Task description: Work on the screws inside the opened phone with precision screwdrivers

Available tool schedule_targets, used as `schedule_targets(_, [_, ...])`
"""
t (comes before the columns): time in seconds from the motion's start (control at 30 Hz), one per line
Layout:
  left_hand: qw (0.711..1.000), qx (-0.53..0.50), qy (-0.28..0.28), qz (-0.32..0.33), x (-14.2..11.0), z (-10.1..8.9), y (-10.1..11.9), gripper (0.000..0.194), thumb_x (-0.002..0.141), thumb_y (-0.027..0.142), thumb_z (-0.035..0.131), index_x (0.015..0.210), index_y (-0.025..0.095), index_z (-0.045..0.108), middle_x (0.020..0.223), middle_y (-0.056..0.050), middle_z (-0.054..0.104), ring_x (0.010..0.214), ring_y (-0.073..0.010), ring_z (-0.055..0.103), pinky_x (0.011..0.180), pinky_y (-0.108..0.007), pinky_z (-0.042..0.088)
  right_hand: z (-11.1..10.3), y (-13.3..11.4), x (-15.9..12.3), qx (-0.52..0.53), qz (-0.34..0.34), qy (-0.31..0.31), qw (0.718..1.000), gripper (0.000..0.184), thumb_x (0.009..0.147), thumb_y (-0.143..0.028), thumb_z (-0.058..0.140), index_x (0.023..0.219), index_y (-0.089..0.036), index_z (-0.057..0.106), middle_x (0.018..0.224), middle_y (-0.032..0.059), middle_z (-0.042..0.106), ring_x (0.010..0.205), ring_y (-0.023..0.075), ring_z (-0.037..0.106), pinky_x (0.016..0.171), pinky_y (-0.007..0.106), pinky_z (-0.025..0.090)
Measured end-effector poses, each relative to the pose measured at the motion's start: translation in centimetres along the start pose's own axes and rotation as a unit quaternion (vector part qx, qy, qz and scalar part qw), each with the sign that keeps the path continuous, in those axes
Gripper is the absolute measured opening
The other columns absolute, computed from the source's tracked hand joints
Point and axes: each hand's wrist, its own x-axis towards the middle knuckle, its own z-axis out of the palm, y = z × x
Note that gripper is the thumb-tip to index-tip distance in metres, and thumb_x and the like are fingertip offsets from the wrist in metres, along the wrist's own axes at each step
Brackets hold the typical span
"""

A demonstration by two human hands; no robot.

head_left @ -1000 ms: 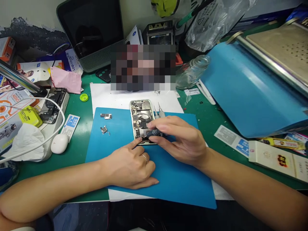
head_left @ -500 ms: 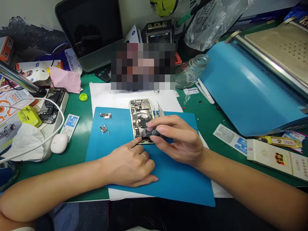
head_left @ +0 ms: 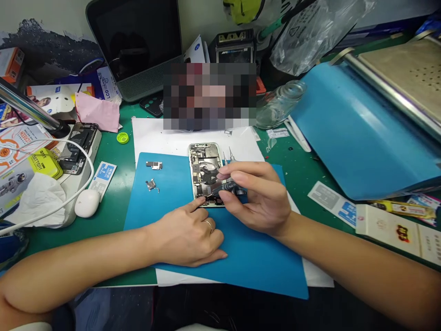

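An opened phone (head_left: 204, 166) with its insides bare lies on a blue mat (head_left: 172, 184). My right hand (head_left: 257, 195) is closed on a dark screwdriver (head_left: 225, 187), whose tip points at the phone's lower end. My left hand (head_left: 188, 234) rests on the mat with its fingers curled. Its forefinger is stretched out and touches the phone's near left corner. Two small metal parts (head_left: 151, 174) lie on the mat left of the phone. Two more screwdrivers (head_left: 228, 157) lie just right of the phone, partly hidden by my right hand.
White paper (head_left: 155, 135) lies under the mat on a green table. At the left are a second opened phone (head_left: 76, 147), a white cable, a white mouse-like object (head_left: 87, 202) and tissue. A glass jar (head_left: 275, 105) and a blue machine (head_left: 358, 128) stand at the right, a monitor (head_left: 138, 41) behind.
My right hand has lifted slightly and turned the screwdriver at the phone's lower end. My left hand has kept its place. The view has shifted a little.
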Motion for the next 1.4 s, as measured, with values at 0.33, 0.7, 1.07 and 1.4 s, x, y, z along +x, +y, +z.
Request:
schedule_targets(0.33, [1.000, 0.000, -0.005, 0.003, 0.18, -0.09, -0.08, 0.039, 0.102, 0.045, 0.054, 0.076, 0.018, 0.063, 0.069, -0.004, 0.066, 0.063, -0.0206, 0.062, 0.100, -0.049, 0.055, -0.68, -0.29, 0.67, -0.025, -0.003, -0.028, 0.999, 0.054, 0.089, -0.005, 0.066, 0.139, -0.023, 0.052, 0.113, 0.0125, 0.070, 0.101, 0.0238, 0.073, 0.081, 0.038, 0.068])
schedule_targets(0.7, [1.000, 0.000, -0.005, 0.002, 0.11, -0.05, -0.07, 0.039, 0.102, 0.045, 0.054, 0.075, 0.018, 0.063, 0.068, -0.004, 0.066, 0.063, -0.0205, 0.061, 0.098, -0.047, 0.054, -0.84, -0.21, 0.72, -0.028, -0.052, -0.066, 0.996, 0.050, 0.090, -0.006, 0.065, 0.136, -0.019, 0.050, 0.109, 0.0126, 0.073, 0.097, 0.0227, 0.075, 0.074, 0.035, 0.065])
schedule_targets(1.07, [1.000, 0.002, -0.001, -0.001, 0.06, 0.04, 0.02, 0.037, 0.103, 0.042, 0.054, 0.075, 0.018, 0.062, 0.068, -0.003, 0.065, 0.062, -0.0200, 0.060, 0.097, -0.046, 0.053, -1.05, -0.33, 0.67, -0.046, -0.052, -0.087, 0.994, 0.050, 0.091, -0.006, 0.064, 0.137, -0.018, 0.049, 0.105, 0.0115, 0.074, 0.092, 0.0202, 0.075, 0.071, 0.030, 0.064])
schedule_targets(1.4, [1.000, -0.002, -0.006, -0.002, 0.00, 0.00, -0.06, 0.039, 0.104, 0.041, 0.050, 0.076, 0.018, 0.062, 0.069, -0.003, 0.066, 0.062, -0.0197, 0.060, 0.100, -0.048, 0.053, -1.10, -0.08, 0.52, -0.029, -0.054, -0.081, 0.995, 0.062, 0.088, -0.003, 0.066, 0.145, -0.014, 0.046, 0.108, 0.0138, 0.075, 0.099, 0.0229, 0.076, 0.075, 0.032, 0.066])
